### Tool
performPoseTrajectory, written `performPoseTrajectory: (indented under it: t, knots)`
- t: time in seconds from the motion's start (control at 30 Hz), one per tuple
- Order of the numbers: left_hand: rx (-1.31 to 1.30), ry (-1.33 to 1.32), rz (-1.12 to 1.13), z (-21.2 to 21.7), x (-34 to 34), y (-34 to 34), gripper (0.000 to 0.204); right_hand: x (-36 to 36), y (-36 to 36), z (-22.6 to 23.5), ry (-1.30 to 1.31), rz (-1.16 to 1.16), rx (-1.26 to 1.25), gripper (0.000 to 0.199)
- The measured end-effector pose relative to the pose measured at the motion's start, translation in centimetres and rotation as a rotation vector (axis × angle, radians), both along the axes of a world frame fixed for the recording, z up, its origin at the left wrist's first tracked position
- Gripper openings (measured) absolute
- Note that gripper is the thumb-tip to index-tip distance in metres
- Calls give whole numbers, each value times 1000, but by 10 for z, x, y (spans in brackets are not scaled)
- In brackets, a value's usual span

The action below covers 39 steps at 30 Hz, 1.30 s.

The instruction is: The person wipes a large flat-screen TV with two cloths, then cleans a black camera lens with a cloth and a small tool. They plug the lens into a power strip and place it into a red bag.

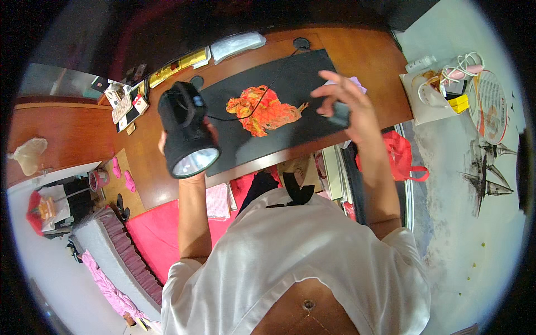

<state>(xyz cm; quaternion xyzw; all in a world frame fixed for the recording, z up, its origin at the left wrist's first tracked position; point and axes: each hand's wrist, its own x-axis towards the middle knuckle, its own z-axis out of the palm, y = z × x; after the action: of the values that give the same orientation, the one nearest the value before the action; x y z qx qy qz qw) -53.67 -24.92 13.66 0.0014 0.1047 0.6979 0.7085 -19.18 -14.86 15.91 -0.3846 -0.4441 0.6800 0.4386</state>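
Note:
My left hand (207,129) grips a large black handheld flashlight (184,131), its round lens tilted down toward me. A thin dark cord (260,100) runs from beside the flashlight across the mat to a round black fitting at the desk's back edge. My right hand (349,100) is raised over the right end of the black desk mat (304,70), with some fingers stretched out. A small grey block (339,115), smeared by motion, appears held between thumb and curled fingers. Between my hands a crumpled orange-red patterned cloth (265,111) lies on the mat.
The brown wooden desk (368,53) carries a gold box (178,67) and a clear plastic packet (239,46) at the back. A white box (427,92) with cables stands right. A red bag (396,155) hangs below the desk's right end. Pink slippers (129,180) lie on the floor.

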Motion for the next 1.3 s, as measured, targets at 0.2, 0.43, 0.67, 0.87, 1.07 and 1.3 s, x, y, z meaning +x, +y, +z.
performPoseTrajectory:
  t: [0.2,0.43,0.67,0.87,1.07,1.3]
  knots:
    - [-25,96,-71,9,47,5,68,-21,-25,-67,-179,248,204,28]
    - [-41,229,-87,12,59,6,82,-69,3,-132,-345,184,301,26]
    - [-37,376,-148,27,61,-11,75,-102,-1,-64,-339,-45,766,32]
    - [-114,430,-122,34,57,-20,72,-124,-28,-9,306,272,-7,37]
    - [-217,417,-154,5,33,-32,64,-126,-32,-20,319,401,-53,40]
    - [-300,485,-185,4,35,-42,67,-113,-37,-62,-60,364,56,23]
